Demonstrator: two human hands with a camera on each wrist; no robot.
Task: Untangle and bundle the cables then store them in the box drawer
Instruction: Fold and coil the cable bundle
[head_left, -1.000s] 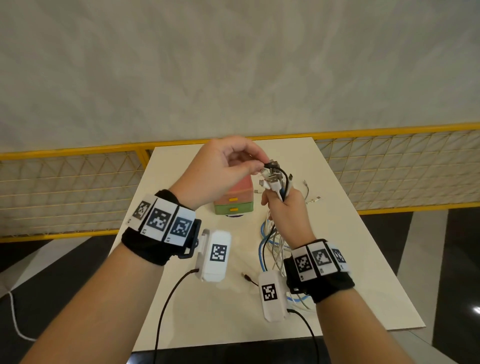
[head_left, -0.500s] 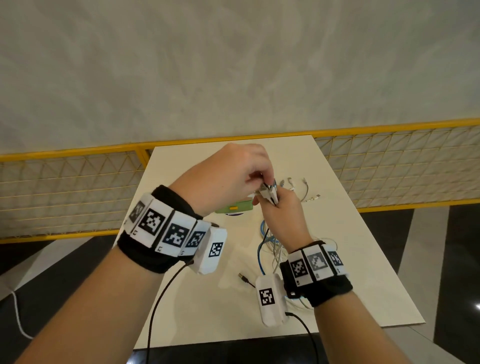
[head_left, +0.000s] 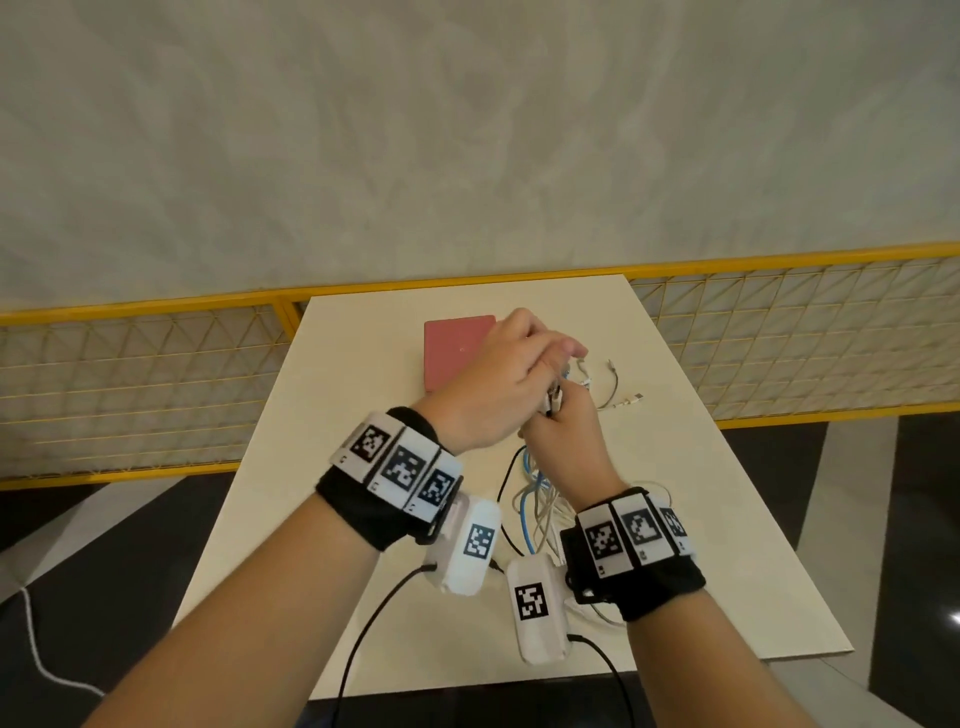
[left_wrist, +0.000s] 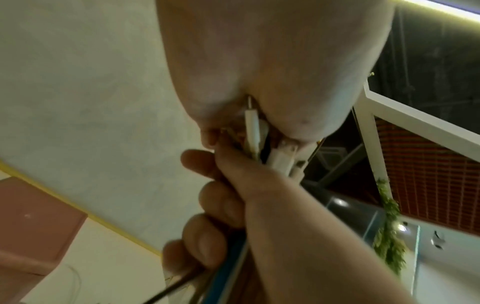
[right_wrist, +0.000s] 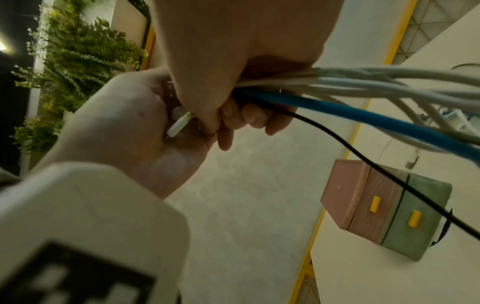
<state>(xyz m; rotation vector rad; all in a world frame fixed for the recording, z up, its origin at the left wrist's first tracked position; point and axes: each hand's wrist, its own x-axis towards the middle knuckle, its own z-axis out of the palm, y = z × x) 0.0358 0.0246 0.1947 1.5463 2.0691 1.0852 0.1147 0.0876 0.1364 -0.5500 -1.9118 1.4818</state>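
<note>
My right hand (head_left: 563, 434) grips a bunch of cables (head_left: 535, 499) in its fist above the table; white, blue and black strands (right_wrist: 389, 88) hang from it to the tabletop. Their connector ends (left_wrist: 252, 127) stick up out of the fist. My left hand (head_left: 511, 374) curls over those ends from above and closes on them; the white plug (right_wrist: 179, 125) lies against its palm. The box (right_wrist: 384, 207) has a pink drawer and a green drawer with yellow handles, both closed. It stands just beyond my hands, its pink top (head_left: 457, 353) partly hidden by them.
A loose white cable (head_left: 615, 397) lies on the cream table (head_left: 363, 467) to the right of my hands. A yellow mesh railing (head_left: 156, 395) runs behind and beside the table. Wrist camera leads (head_left: 363, 639) trail off the near table edge.
Both hands have sunk toward the table and the box. My left hand went from pinching one plug to closing over all the connector ends.
</note>
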